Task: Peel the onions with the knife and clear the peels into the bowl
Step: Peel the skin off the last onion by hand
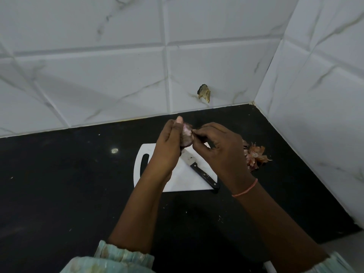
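My left hand [169, 143] grips a pale purple onion [186, 135] above the white cutting board [178, 180]. My right hand [218, 148] pinches a strip of skin at the onion's right side with thumb and forefinger. The knife [199, 171], black-handled, lies untouched on the board below my hands, blade toward the far left. A heap of brownish onion peels [255, 155] sits on the black counter just right of the board, partly hidden behind my right hand. No bowl is in view.
The black counter [69, 184] meets white marble-look tiled walls at the back and right, forming a corner [253, 103]. A chipped hole [204, 93] marks the back wall tile. Small specks dot the counter.
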### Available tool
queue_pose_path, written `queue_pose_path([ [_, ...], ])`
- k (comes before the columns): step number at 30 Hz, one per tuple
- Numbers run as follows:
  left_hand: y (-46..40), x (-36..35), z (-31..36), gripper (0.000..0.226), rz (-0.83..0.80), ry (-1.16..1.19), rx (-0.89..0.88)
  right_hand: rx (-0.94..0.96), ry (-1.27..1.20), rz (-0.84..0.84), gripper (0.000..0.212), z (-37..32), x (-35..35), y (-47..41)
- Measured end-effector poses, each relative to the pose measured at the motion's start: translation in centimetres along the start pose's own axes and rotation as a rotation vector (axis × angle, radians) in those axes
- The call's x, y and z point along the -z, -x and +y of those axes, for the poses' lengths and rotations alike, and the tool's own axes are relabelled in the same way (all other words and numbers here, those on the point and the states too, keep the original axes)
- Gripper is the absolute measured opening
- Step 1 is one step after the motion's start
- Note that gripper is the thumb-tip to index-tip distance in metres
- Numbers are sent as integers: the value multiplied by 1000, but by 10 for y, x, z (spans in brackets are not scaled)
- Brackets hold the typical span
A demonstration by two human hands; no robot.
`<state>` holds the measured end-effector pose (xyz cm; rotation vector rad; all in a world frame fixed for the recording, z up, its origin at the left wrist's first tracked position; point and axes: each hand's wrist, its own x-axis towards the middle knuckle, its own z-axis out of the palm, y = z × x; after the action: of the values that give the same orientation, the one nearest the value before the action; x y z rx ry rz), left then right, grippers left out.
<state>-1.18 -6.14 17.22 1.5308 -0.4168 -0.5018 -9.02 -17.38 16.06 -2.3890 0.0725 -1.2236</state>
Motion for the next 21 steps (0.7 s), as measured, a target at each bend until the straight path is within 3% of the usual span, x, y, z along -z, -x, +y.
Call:
queue_pose_path([
  [3,2,3,2,39,-30,24,-1,2,-51,-54,22,-3,4,-7],
  [6,2,6,4,40,-26,24,5,-83,-131,-104,15,-3,7,-12],
  [9,2,7,4,35,-19,100,66,-340,-340,-52,2,-8,7,-12],
  [16,0,1,3,52,-30,437,202,-924,-953,137,11,-15,9,-15],
  [19,-3,1,-1,54,-56,493,225,-1022,-989,305,30,3,12,-17],
  [21,-4,1,-2,51,-81,511,226,-1076,-832,367,38,25,14,-13],
])
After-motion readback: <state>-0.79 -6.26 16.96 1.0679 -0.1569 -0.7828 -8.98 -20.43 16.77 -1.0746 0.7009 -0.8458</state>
